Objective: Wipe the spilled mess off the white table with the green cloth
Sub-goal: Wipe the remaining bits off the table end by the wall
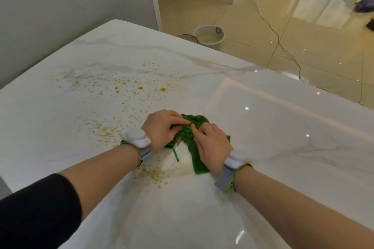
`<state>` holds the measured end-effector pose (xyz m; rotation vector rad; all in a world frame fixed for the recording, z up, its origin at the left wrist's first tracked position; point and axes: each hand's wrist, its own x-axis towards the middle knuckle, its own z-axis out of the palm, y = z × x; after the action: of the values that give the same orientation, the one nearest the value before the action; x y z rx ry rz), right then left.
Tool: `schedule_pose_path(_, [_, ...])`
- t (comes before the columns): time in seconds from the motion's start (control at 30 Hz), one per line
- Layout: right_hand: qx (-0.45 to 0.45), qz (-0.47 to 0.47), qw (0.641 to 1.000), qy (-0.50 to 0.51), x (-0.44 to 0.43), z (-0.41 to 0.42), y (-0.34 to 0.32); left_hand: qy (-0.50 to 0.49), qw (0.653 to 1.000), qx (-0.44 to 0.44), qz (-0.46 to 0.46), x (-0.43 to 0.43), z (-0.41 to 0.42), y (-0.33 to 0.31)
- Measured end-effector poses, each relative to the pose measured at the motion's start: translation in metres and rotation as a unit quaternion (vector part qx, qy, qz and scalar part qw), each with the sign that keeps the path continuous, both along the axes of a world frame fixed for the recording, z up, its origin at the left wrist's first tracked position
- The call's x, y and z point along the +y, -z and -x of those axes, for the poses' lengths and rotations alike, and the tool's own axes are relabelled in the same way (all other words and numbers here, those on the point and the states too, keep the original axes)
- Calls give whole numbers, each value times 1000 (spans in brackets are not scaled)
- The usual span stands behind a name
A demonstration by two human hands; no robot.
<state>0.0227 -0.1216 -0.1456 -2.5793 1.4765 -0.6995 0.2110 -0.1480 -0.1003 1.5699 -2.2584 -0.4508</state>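
Fingers point(178, 120): left hand point(162, 129) and right hand point(213, 146) both curl tight on the crumpled green terry cloth point(197, 158).
Cloth: bunched and nubbly, one strip trailing toward the person, lying on the table's near middle.
Spill: yellow-orange droplets point(121, 85) scattered left of and beyond the hands.
Table: glossy white slab with grey marble veins point(263, 127).
Room: shiny beige floor tiles point(303, 32) and a round white bucket of cloudy water point(209, 36).
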Motion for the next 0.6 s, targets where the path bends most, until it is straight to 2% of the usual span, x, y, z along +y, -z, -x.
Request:
schedule_pose_path(0.17, [-7, 6, 999, 50, -42, -4, -8, -66, 998, 5, -11, -24, 14, -6])
schedule_pose_path(0.3, [-10, 26, 996, 82, -24, -13, -2, -99, 995, 8, -12, -5, 16, -5])
schedule_pose_path(0.47, [-8, -1, 1000, -2, 47, -15, -2, -68, 997, 0, -27, 62, -7, -3])
schedule_pose_path(0.6, [3, 1, 999, -45, 41, -13, -3, -51, 998, -19, -38, 58, -13, -8])
